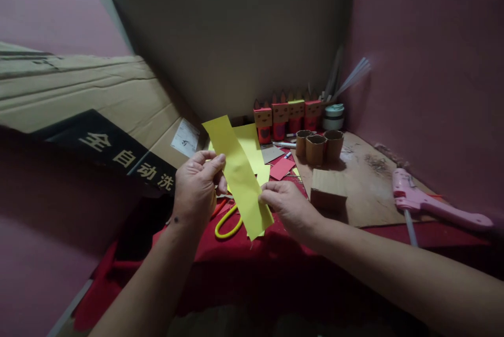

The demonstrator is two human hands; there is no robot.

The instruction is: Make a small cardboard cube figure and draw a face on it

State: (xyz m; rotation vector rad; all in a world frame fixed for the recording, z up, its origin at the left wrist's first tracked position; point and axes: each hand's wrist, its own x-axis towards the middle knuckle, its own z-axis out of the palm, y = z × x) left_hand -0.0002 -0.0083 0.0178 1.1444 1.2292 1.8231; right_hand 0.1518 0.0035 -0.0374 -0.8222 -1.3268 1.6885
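Note:
A long strip of yellow paper point(238, 174) is held up in the air, slanting down to the right. My left hand point(199, 182) pinches its left edge between thumb and fingers. At the lower right edge, my right hand point(289, 206) pinches the same strip. Behind it, more yellow paper point(252, 143) lies on the red-covered table. Below the strip, the yellow handle of what look like scissors point(226, 229) shows, partly hidden by the paper. A red paper piece point(282, 168) lies just beyond my right hand.
Several red figures with cardboard faces point(280, 116) stand at the back, beside a mint-lidded container point(333, 116). Cardboard tubes point(315, 149) and a small cardboard box point(328, 190) sit on a cardboard sheet point(370, 200). A pink glue gun point(433, 203) lies right; a large carton point(98, 95) leans left.

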